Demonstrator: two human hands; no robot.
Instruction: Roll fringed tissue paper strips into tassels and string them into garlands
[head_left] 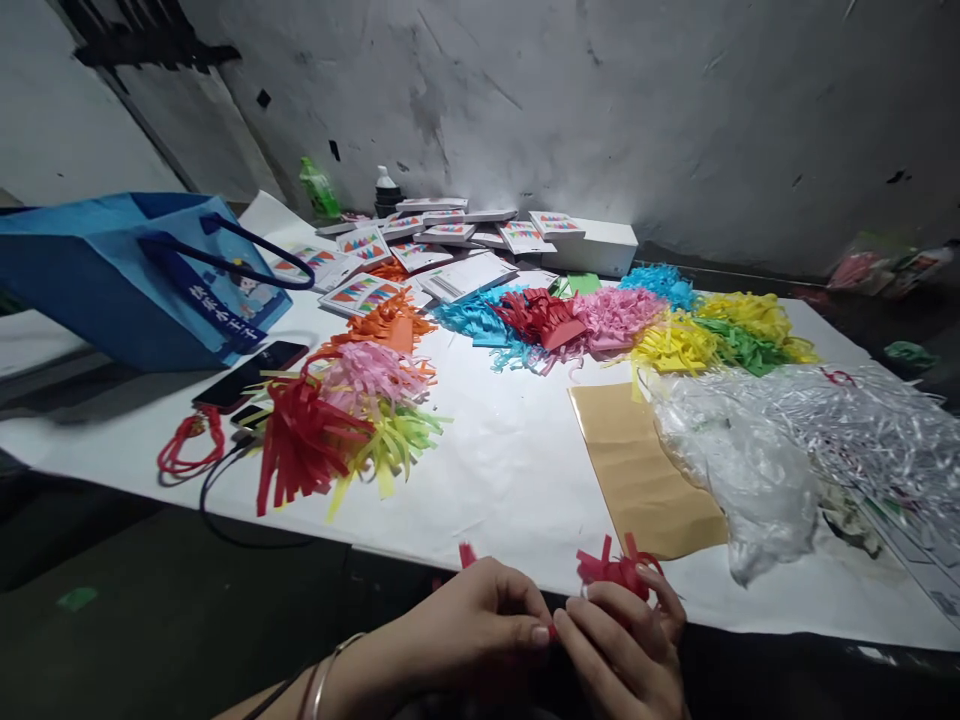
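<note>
At the table's front edge my left hand (491, 610) and my right hand (626, 645) meet, fingertips nearly touching. Both are closed on a red paper tassel (615, 572), whose cut strips stick up past my right fingers; a red end also shows behind my left hand. Its middle is mostly hidden by my fingers. Beyond my right hand lies a tan paper sheet (645, 470). On the left side of the table, a finished-looking red fringe bundle (304, 435) rests beside pink fringe (375, 375) and yellow-green fringe (401, 435).
Orange, blue, pink, yellow and green fringe bundles (675, 342) line the back. Behind them are printed packets (450, 232) and a white box (592, 245). A blue bag (127, 270), phone (247, 375) and cable (206, 490) are left; clear plastic (739, 460) and silvery strips (885, 430) right.
</note>
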